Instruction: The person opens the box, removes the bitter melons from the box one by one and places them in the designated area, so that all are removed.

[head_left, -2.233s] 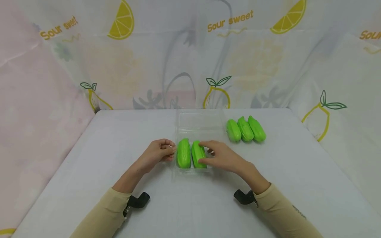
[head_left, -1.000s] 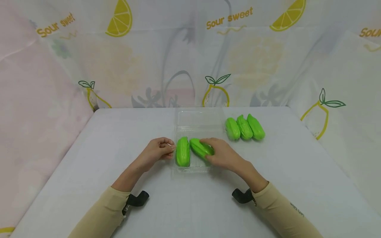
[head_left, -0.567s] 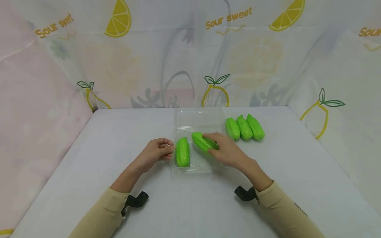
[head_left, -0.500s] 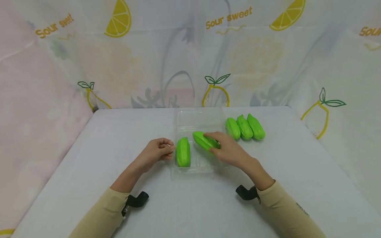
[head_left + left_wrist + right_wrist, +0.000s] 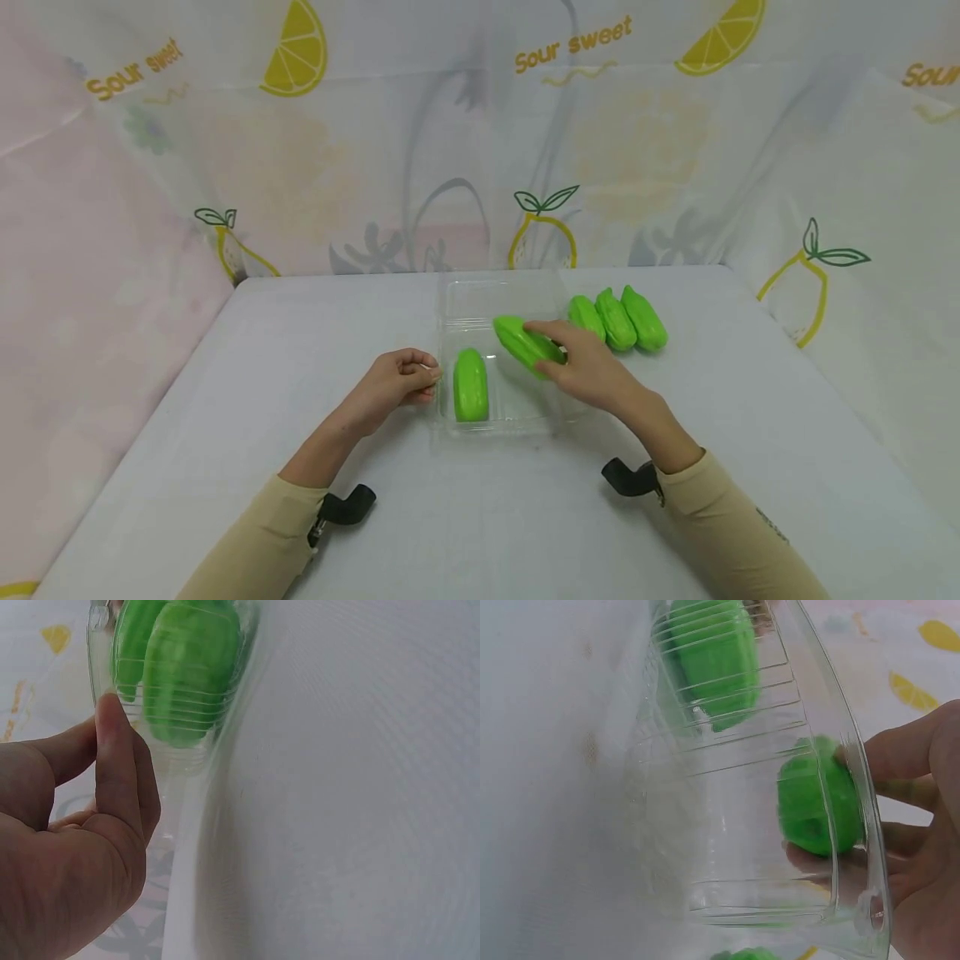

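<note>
My left hand (image 5: 397,379) pinches the left rim of a clear plastic clamshell box (image 5: 491,427), whose lid (image 5: 506,292) lies folded back. One bright green, gourd-shaped vegetable (image 5: 471,387) lies lengthwise at the left side of the box. My right hand (image 5: 588,367) holds a second green gourd-shaped vegetable (image 5: 517,337) over the box's right half, tilted, with its far end pointing left. In the right wrist view, thumb and fingers sit on either side of this held vegetable (image 5: 817,799), seen through the clear wall.
Three more of the same green vegetables (image 5: 617,321) lie side by side right of the lid, just beyond my right hand. The white table (image 5: 337,317) ends at a back edge before a lemon-printed curtain (image 5: 375,150).
My right hand has turned the second vegetable slantwise and carried it up and to the right. The vegetable at the left has shifted slightly right. My left hand stays at the rim.
</note>
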`<state>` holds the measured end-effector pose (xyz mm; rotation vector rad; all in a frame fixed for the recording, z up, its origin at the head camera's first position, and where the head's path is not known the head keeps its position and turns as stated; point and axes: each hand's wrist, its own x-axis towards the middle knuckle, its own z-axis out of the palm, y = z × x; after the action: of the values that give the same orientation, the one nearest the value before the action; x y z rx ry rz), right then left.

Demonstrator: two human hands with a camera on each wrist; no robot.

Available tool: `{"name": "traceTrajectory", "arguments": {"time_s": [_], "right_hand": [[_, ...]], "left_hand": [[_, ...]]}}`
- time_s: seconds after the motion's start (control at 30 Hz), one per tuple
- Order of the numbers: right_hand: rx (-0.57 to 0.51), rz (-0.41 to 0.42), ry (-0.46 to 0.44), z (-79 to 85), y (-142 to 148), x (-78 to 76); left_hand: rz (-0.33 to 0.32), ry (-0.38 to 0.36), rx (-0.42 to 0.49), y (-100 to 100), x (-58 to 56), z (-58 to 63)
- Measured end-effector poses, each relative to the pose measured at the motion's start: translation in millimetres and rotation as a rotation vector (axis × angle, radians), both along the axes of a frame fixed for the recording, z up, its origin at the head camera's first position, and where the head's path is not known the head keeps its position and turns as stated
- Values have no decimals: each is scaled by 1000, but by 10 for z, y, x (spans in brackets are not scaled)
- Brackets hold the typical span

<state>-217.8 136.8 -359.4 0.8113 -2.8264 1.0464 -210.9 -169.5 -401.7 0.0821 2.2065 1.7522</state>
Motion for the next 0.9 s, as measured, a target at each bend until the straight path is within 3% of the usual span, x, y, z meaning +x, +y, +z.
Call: {"name": "traceTrajectory", "arguments": {"time_s": [0.27,0.5,0.9], "right_hand": [[-20,-39,31,20,92,-44],[-57,-83,-10,61,206,-90],[-59,-142,31,88,378,-210]], "left_hand": [[0,2,-2,14,2,-2],[1,-2,-2,13,1,-7],[-1,4,-6,0,-1,-5]]}}
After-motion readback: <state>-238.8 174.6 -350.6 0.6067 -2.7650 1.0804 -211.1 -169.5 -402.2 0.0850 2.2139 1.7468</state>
